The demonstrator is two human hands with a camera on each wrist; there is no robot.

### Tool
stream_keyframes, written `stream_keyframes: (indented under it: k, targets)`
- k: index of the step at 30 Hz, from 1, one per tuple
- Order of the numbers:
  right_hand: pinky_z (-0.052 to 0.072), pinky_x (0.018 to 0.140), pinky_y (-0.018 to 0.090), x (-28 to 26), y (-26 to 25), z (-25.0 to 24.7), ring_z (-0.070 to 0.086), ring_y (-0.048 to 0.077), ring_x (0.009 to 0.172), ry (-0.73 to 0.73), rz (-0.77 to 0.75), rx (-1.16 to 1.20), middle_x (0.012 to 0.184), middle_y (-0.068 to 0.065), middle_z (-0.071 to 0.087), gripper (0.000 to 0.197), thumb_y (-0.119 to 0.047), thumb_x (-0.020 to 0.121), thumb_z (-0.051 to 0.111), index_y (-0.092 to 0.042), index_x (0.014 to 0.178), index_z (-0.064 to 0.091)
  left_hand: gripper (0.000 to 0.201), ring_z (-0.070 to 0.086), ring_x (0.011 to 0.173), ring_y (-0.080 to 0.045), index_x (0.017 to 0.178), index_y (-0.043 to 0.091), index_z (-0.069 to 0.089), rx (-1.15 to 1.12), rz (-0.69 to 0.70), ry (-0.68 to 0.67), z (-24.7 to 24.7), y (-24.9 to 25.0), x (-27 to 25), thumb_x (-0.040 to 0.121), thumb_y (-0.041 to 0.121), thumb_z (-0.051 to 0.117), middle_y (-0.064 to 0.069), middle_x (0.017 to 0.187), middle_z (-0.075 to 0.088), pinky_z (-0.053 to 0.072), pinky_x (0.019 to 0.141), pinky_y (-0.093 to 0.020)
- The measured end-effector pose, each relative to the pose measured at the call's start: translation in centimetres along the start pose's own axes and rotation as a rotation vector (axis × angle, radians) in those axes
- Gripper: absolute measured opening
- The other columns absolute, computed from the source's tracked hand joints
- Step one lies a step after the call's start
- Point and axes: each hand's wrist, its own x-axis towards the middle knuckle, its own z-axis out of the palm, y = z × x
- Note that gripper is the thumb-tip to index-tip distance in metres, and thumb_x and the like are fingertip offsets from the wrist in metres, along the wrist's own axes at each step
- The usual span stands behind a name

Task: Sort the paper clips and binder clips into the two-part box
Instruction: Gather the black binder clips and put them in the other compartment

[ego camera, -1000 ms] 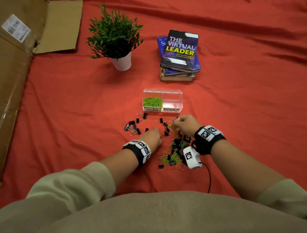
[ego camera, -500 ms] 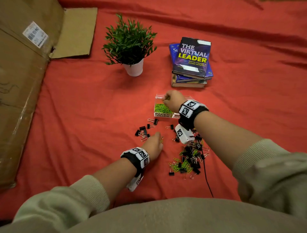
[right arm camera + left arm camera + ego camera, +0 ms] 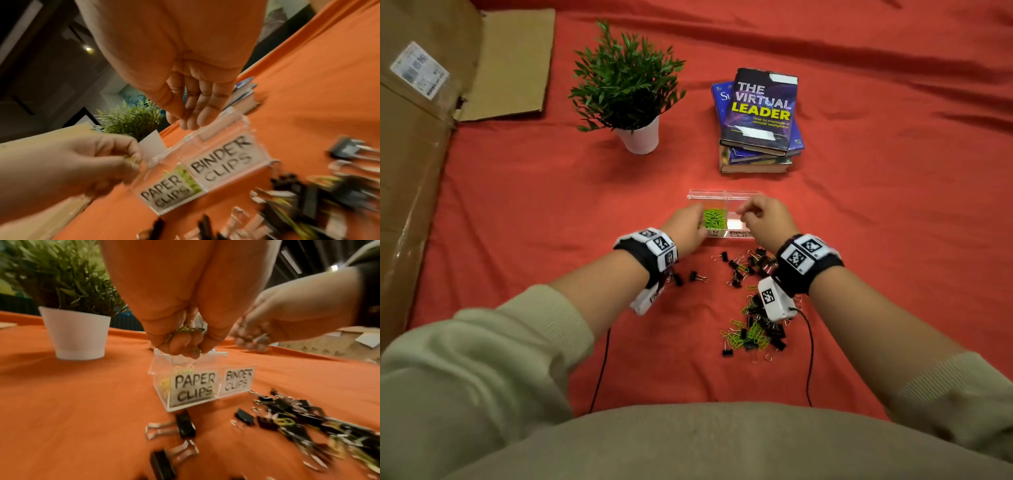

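Note:
A clear two-part box [image 3: 723, 195] [image 3: 194, 389] [image 3: 222, 162] stands on the red cloth, labelled PAPER CLIPS on the left and BINDER CLIPS on the right. Green paper clips [image 3: 714, 219] fill its left part. My left hand [image 3: 686, 228] [image 3: 180, 344] [image 3: 82, 162] hovers over that part with its fingers curled round a few green paper clips [image 3: 185, 330]. My right hand [image 3: 760, 219] [image 3: 191, 118] hangs above the right part, fingers relaxed, with nothing seen in it. Black binder clips [image 3: 738, 270] and a mixed pile of clips [image 3: 753, 330] lie on the near side of the box.
A potted plant [image 3: 635, 102] stands at the back left and a stack of books [image 3: 760, 120] at the back right. Flattened cardboard [image 3: 414, 171] runs along the left edge. Two thin black cables [image 3: 601, 370] trail from my wrists towards me.
My left hand has risen from the cloth by the binder clips to the box's paper-clip part. My right hand has shifted right, from over the paper-clip part to the binder-clip part.

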Motion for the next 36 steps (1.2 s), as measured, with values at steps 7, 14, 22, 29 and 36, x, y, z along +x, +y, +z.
stream_keyframes:
  k: [7, 14, 22, 29, 36]
  targets:
    - [0.052, 0.070, 0.021, -5.4, 5.5, 0.8, 0.059, 0.012, 0.084, -0.219, 0.060, -0.346, 0.103, -0.006, 0.057, 0.023, -0.009, 0.090, 0.052, -0.019, 0.107, 0.063, 0.027, 0.055, 0.107, -0.033, 0.114, 0.003, 0.054, 0.217, 0.100, -0.088, 0.0, 1.5, 4.2, 0.089, 0.001, 0.045, -0.018, 0.117, 0.058, 0.045, 0.086, -0.035]
    - [0.056, 0.077, 0.030, -6.0, 6.8, 0.4, 0.061, 0.015, 0.083, -0.171, 0.053, -0.406, 0.102, 0.002, 0.063, 0.020, -0.010, 0.089, 0.052, -0.016, 0.102, 0.065, 0.022, 0.047, 0.106, -0.024, 0.108, 0.013, 0.059, 0.353, 0.343, 0.179, 4.1, 2.2, 0.5, 0.087, 0.013, 0.053, -0.005, 0.112, 0.058, 0.042, 0.091, -0.036]
    - [0.051, 0.091, 0.039, -5.0, 7.5, 0.7, 0.050, 0.022, 0.108, -0.152, 0.040, -0.501, 0.111, 0.005, 0.053, 0.030, -0.021, 0.084, 0.064, -0.015, 0.113, 0.060, 0.029, 0.045, 0.108, -0.028, 0.115, 0.009, 0.056, 0.372, 0.283, -0.083, 8.5, 1.4, -1.3, 0.087, 0.001, 0.049, -0.010, 0.112, 0.053, 0.045, 0.088, -0.041]
    - [0.052, 0.077, 0.035, -4.8, 8.8, 0.0, 0.059, 0.023, 0.087, -0.122, 0.113, -0.432, 0.098, 0.007, 0.059, 0.008, -0.013, 0.087, 0.053, -0.010, 0.085, 0.060, 0.025, 0.046, 0.107, -0.029, 0.108, 0.008, 0.053, 0.396, 0.189, 0.001, 8.0, -0.2, -2.3, 0.084, 0.013, 0.050, -0.011, 0.112, 0.051, 0.041, 0.092, -0.039]
    - [0.049, 0.079, 0.033, -4.5, 9.3, -1.4, 0.057, 0.024, 0.090, -0.075, 0.126, -0.406, 0.098, 0.008, 0.059, 0.010, -0.010, 0.087, 0.052, -0.008, 0.090, 0.061, 0.036, 0.046, 0.113, -0.024, 0.111, 0.009, 0.053, 0.288, 0.149, -0.031, 9.8, 2.7, -2.6, 0.089, 0.038, 0.056, -0.007, 0.115, 0.054, 0.042, 0.097, -0.036]
